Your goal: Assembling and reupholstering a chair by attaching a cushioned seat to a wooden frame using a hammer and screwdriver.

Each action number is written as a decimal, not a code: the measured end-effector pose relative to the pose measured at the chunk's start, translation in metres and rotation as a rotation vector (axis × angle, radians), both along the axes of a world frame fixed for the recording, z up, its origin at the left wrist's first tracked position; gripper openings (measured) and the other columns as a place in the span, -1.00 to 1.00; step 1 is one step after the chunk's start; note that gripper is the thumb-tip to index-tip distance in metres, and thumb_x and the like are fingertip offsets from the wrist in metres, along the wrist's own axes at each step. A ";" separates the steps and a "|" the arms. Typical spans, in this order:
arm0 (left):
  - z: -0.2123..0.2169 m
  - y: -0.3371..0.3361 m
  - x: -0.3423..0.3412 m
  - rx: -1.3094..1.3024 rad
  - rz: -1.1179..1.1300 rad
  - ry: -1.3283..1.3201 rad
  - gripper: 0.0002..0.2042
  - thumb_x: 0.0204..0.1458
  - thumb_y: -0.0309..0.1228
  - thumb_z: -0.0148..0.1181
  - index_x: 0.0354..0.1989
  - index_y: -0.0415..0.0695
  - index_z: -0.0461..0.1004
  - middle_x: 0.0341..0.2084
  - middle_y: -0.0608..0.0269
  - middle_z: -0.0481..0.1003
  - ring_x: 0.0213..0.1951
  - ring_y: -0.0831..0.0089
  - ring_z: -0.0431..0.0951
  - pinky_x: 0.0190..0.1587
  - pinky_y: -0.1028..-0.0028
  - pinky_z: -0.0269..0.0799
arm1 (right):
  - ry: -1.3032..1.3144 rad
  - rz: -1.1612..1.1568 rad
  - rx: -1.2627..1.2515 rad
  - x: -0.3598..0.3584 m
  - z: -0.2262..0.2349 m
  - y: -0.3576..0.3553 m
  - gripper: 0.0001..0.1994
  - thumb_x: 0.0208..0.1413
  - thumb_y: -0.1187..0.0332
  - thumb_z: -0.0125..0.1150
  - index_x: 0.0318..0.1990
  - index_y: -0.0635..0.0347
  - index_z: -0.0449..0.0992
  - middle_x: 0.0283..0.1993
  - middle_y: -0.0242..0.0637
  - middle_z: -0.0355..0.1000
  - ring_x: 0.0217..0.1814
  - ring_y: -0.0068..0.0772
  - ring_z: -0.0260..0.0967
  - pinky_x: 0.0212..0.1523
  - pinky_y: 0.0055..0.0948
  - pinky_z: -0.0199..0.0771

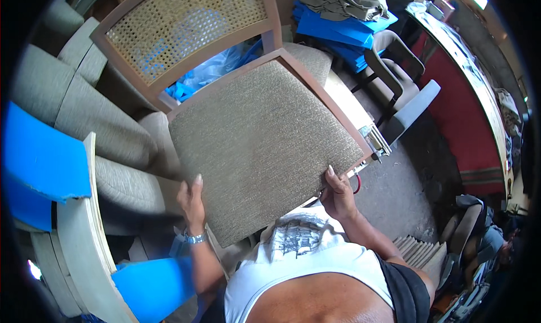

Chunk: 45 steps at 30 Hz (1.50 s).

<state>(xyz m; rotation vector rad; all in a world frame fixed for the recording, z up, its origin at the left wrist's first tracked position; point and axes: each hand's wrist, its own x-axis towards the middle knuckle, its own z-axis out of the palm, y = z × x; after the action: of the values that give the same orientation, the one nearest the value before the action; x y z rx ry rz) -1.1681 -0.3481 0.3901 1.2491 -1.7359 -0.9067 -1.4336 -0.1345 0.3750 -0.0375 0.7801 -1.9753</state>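
far right: rumpled grey cloth [344, 1] atop stacked blue sheets [341, 33], grey armchair [407, 94] | right: long table with red cloth [445, 106] down its side | left: grey upholstered pieces [98, 112], blue panel [48, 151] | near left: blue sheet [155, 286]

Grey-brown woven seat pad [259, 137], slightly askew on a brown cane-backed chair frame [273, 19], near corner apparently overhanging.
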 end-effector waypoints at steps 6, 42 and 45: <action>0.000 -0.011 -0.030 0.026 0.002 -0.037 -0.63 0.18 -0.21 0.18 -0.40 -0.38 0.43 -0.59 0.12 0.40 -0.44 0.35 0.35 -0.28 0.31 0.28 | 0.261 0.253 0.256 -0.036 -0.001 0.014 -0.39 0.35 -0.07 -0.11 -0.09 0.52 0.37 -0.25 0.05 0.55 -0.37 -0.19 0.61 -0.35 -0.31 0.74; -0.095 0.152 0.019 -0.027 -0.035 0.013 -0.10 -0.09 -0.25 0.40 0.40 -0.30 0.02 0.29 -0.14 0.20 0.31 0.08 0.20 0.35 0.19 0.06 | 0.886 0.432 0.598 -0.175 -0.053 0.053 -0.31 0.11 0.19 0.37 0.22 0.47 0.17 -0.12 -0.08 0.53 -0.14 -0.30 0.57 -0.12 -0.35 0.58; -0.099 0.140 0.006 -0.035 0.052 0.021 -0.10 -0.11 -0.28 0.46 0.37 -0.29 0.06 0.24 -0.08 0.28 0.26 0.18 0.29 0.32 0.26 0.15 | 0.922 0.479 0.374 -0.207 -0.080 0.050 -0.19 0.13 0.33 0.31 0.43 0.36 -0.05 -0.12 -0.15 0.54 -0.12 -0.33 0.57 -0.08 -0.40 0.56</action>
<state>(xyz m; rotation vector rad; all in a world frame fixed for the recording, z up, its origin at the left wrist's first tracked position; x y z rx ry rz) -1.1619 -0.2082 0.2912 1.2523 -1.6879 -0.8530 -1.6410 -0.0843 0.2948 -0.8737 1.5427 -1.2717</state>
